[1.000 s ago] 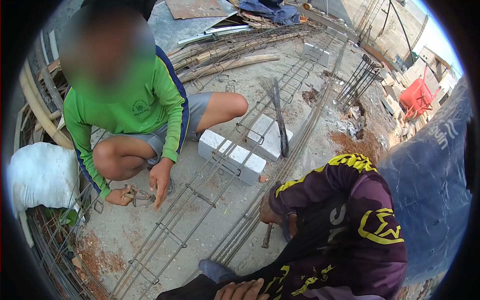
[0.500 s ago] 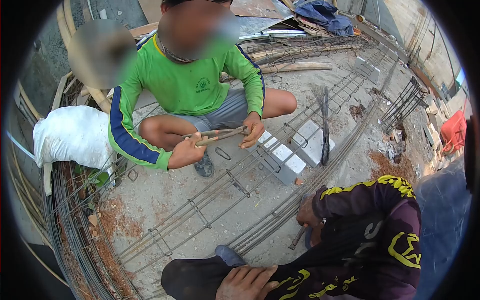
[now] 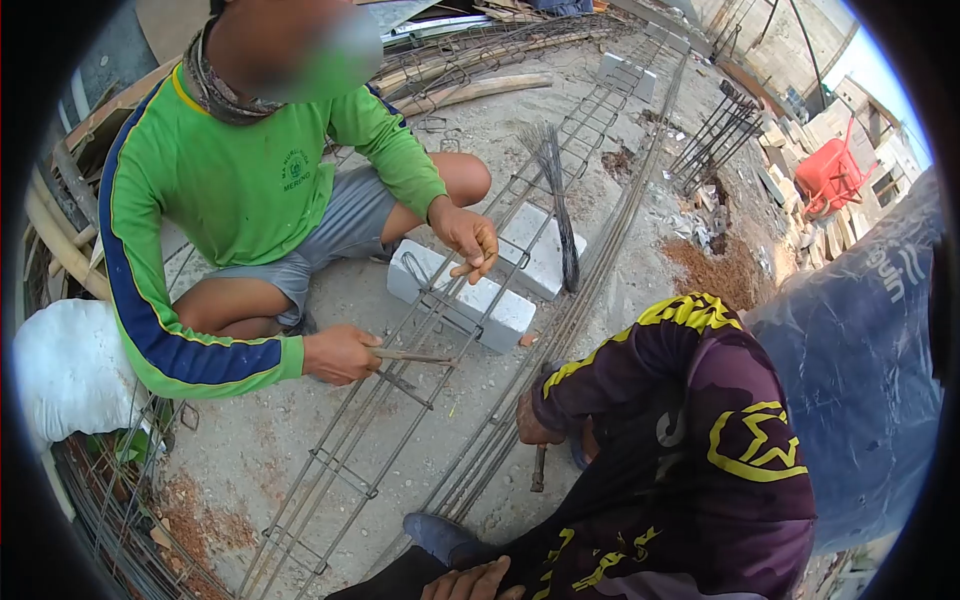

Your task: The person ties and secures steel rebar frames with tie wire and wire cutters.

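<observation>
My left hand (image 3: 468, 581) lies flat on my dark-clothed leg at the bottom edge, fingers stretched out, largely cut off by the frame. My right hand (image 3: 538, 421) is closed around a rusty, narrow tool (image 3: 538, 470) whose end points down; its kind is hidden by my fist. My foot in a grey-blue shoe (image 3: 440, 536) stands beside a bundle of long steel bars (image 3: 490, 440). Across from me, a co-worker in a green shirt (image 3: 250, 190) grips a long-handled tool (image 3: 415, 356) over a rebar cage (image 3: 345, 470). The co-worker's other hand (image 3: 465, 238) is above the cage.
White-topped blocks (image 3: 470, 305) lie under the cage. A bunch of tie wire (image 3: 560, 210) rests across it. A white sack (image 3: 75, 365) sits left, a red wheelbarrow (image 3: 832, 178) far right, and a plastic-wrapped blue roll (image 3: 850, 370) beside me.
My view has shifted. The co-worker has leaned in, lowering the tool to the cage and parting the hands. My right hand still holds its tool; my left hand stays on my leg.
</observation>
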A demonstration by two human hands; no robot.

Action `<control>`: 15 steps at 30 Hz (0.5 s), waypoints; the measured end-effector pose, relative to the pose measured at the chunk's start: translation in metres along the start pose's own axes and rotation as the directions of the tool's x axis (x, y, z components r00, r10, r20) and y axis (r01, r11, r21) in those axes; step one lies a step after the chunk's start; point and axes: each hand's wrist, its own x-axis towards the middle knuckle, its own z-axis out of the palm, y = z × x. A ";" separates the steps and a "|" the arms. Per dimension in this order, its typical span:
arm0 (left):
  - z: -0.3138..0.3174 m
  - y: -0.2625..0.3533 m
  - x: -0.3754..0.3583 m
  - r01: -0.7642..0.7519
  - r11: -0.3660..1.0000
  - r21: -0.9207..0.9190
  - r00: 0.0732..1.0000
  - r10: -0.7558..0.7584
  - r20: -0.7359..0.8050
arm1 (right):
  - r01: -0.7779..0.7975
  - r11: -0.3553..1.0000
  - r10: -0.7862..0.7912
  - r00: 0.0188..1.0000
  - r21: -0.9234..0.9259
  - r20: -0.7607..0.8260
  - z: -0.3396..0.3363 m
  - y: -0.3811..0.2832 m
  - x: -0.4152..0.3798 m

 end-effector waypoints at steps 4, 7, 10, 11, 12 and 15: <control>-0.012 -0.026 0.019 0.136 0.991 0.016 0.988 -0.137 0.072 | -0.036 0.997 0.030 0.996 0.065 0.083 0.027 0.039 0.023; -0.023 -0.029 0.040 0.262 0.965 0.002 0.958 -0.261 0.121 | -0.250 0.968 0.242 0.947 0.014 0.213 0.023 0.076 0.005; -0.040 -0.015 0.063 0.365 0.928 -0.080 0.920 -0.346 0.186 | -0.453 0.892 0.440 0.869 0.005 0.224 0.000 0.107 -0.043; -0.041 -0.017 0.065 0.381 0.920 -0.088 0.907 -0.354 0.226 | -0.528 0.849 0.509 0.834 0.036 0.212 -0.008 0.115 -0.060; -0.042 -0.016 0.066 0.402 0.911 -0.095 0.892 -0.366 0.267 | -0.596 0.799 0.575 0.797 0.085 0.186 -0.015 0.121 -0.079; -0.042 -0.010 0.068 0.495 0.862 -0.114 0.829 -0.429 0.359 | -0.746 0.565 0.761 0.636 0.353 0.127 -0.030 0.132 -0.129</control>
